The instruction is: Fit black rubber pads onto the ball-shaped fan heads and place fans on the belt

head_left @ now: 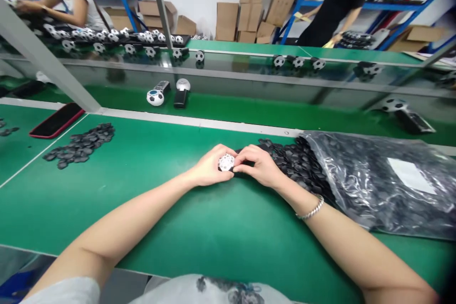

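Observation:
Between my hands, low over the green bench, is a small device with a round white football-patterned head [226, 162]. A dark part stretches from it beneath my right fingers. My left hand [211, 165] curls around the head's left side. On the opposite side, my right hand [258, 165] has thumb and forefinger pinched together at the edge of the head. Whether a small piece sits in that pinch is hidden. Just right of this hand lies a heap of flat black pieces [297, 164], spilling from a clear plastic bag [377, 180] with a white label.
More black pieces [83, 145] and a red-edged phone [59, 120] lie at the left. Beyond the bench's pale rail [199, 126], football-headed devices [156, 97] rest on a green belt [228, 107]. A metal post [53, 57] rises at left. Two people work across the line.

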The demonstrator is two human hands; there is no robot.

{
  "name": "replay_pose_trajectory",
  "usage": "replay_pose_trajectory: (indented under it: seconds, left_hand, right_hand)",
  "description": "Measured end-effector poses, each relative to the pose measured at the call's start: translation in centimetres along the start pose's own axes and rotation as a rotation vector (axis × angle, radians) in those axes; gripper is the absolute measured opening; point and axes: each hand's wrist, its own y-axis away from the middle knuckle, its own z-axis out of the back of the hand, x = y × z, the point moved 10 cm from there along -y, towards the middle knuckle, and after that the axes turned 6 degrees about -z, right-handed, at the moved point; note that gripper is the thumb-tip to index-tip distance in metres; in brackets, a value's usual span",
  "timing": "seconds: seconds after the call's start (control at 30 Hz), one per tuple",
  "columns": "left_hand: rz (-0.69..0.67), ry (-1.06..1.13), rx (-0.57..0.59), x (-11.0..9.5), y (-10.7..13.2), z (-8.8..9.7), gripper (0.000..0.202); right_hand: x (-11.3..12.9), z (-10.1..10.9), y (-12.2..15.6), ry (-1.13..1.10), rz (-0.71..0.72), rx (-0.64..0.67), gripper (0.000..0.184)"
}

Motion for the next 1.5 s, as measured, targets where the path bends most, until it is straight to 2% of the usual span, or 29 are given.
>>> replay_pose_trajectory:
  seconds: [0.2,0.37,0.5,0.57,0.63,0.7,0.8,0.87,0.9,0.97,1.0,1.07,1.13,1.17,1.23,1.33,1.4,1.5]
  left_hand:
    - [0.016,-0.003,-0.039,0.0,0.0,-0.1,0.04]
    - [0.036,-0.029,-0.084,0.0,0.0,0.1,0.034]
    - [0.047,0.049,-0.128,-0.2,0.4,0.3,0.036]
    - [0.108,0.165,-0.134,0.9,0.5,0.3,0.036]
    - [0.273,0.412,-0.137,3.2,0.6,0.1,0.04]
    - [0.437,0.689,-0.209,5.4,0.7,0.4,0.04]
    - [0.578,0.976,-0.339,7.2,0.3,1.4,0.033]
    - [0.551,1.038,-0.366,7.7,-0.6,2.8,0.036]
    - [0.51,1.007,-0.388,8.0,-1.1,4.0,0.039]
    - [0.441,0.774,-0.506,9.5,-1.5,8.1,0.051]
    - [0.433,0.565,-0.591,10.6,-1.3,10.8,0.058]
    - [0.461,0.035,-0.754,12.2,-0.5,16.6,0.075]
    - [0.535,-0.422,-0.803,13.6,-0.1,20.6,0.085]
    - [0.574,-0.543,-0.798,14.6,-0.2,21.9,0.09]
    - [0.675,-0.619,-0.753,17.3,-0.5,23.3,0.097]
    - [0.702,-0.536,-0.622,20.3,-2.3,23.1,0.098]
    - [0.644,-0.479,-0.574,20.8,-3.8,22.5,0.092]
    - [0.605,-0.435,-0.608,20.7,-4.8,22.6,0.081]
  right_hand:
    - [0.0,0.0,-0.1,-0.003,-0.021,0.015,0.022]
    - [-0.5,-0.1,-0.4,-0.004,-0.088,-0.01,0.026]
    - [-0.4,0.0,-0.4,0.01,-0.077,-0.02,0.026]
    - [-0.7,0.6,-0.6,0.037,-0.059,-0.016,0.026]
    - [-1.1,1.6,-0.9,0.155,-0.025,0.001,0.049]
    - [-1.9,2.6,-1.4,0.325,-0.023,0.025,0.065]
    - [-4.1,3.2,-2.2,0.414,-0.112,0.073,0.051]
    - [-6.2,3.3,-3.1,0.29,-0.245,0.083,0.04]
    - [-7.7,3.3,-3.6,0.192,-0.346,0.077,0.037]
    - [-11.0,3.6,-4.6,0.018,-0.565,0.034,0.028]
    - [-12.5,3.9,-5.1,-0.035,-0.655,0.006,0.025]
    - [-14.8,5.2,-6.6,-0.06,-0.755,-0.067,0.031]
    - [-16.9,7.0,-7.8,-0.019,-0.812,-0.151,0.04]
    - [-17.9,7.9,-8.2,0.013,-0.85,-0.191,0.042]
    - [-19.7,9.5,-8.2,0.108,-0.93,-0.256,0.043]
    - [-21.1,11.0,-7.4,0.28,-1.012,-0.31,0.043]
    - [-20.8,11.7,-6.9,0.369,-1.028,-0.318,0.045]
    - [-18.6,12.8,-6.2,0.457,-0.991,-0.312,0.04]
